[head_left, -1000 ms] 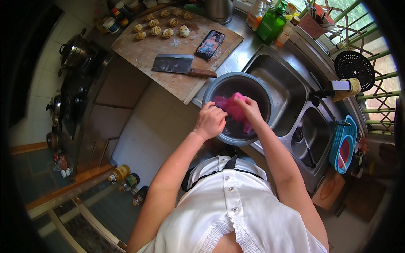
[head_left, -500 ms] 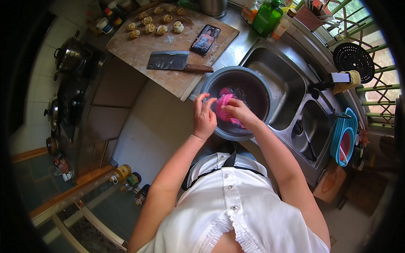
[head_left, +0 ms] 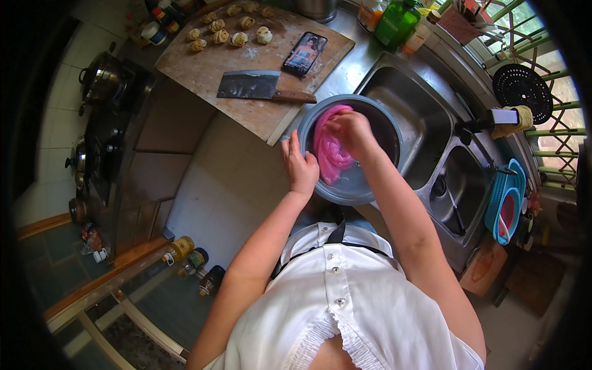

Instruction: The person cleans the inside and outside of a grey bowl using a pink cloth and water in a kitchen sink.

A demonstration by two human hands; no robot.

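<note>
The pink cloth [head_left: 333, 157] lies bunched inside the grey basin [head_left: 346, 196], along its left side. The right hand [head_left: 353, 132] reaches in over the far side of the cloth, fingers bent and pinching a fold, the tips partly hidden. The left hand [head_left: 302, 169] is at the basin's left rim, its fingers raised and slightly parted; whether they press on the rim, one cannot tell.

Close by, the board [head_left: 246, 117] crowds the basin's far left, one corner jutting near the left fingertips. On it lie a cleaver [head_left: 250, 84], its handle pointing at the basin and ending just beside the rim, a phone [head_left: 304, 53] and rows of dough rolls [head_left: 221, 36]. To the right, the basin partly covers the edge of the sink [head_left: 410, 117]. Beyond stand a green bottle [head_left: 398, 24] and a blue basket [head_left: 507, 203].
</note>
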